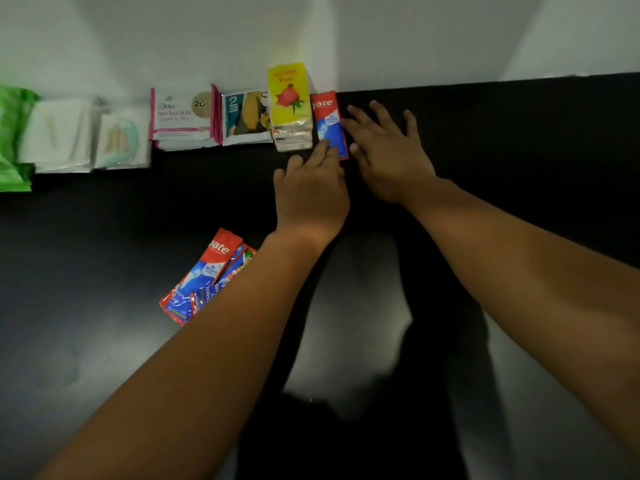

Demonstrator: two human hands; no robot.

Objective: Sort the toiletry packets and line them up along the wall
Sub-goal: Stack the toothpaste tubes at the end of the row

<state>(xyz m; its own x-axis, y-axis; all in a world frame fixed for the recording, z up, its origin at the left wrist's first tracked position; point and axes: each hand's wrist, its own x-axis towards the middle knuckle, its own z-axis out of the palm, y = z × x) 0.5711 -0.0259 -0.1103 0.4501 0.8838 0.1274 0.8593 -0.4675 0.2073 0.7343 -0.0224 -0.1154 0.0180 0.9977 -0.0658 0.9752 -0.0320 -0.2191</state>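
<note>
Both hands lie flat with straight fingers, gripping nothing. The left hand [311,188] presses the toothpaste sachet [327,112] down while the right hand [388,154] touches its right edge, seemingly squaring it against the yellow pack [289,95] that ends the row at the wall [381,39]. More sachets wait in a pile [204,278] nearer on the counter [519,150].

Left hand [311,192] and right hand [389,154], fingers straight, on a toothpaste sachet [327,114] beside yellow packets [288,95].
</note>
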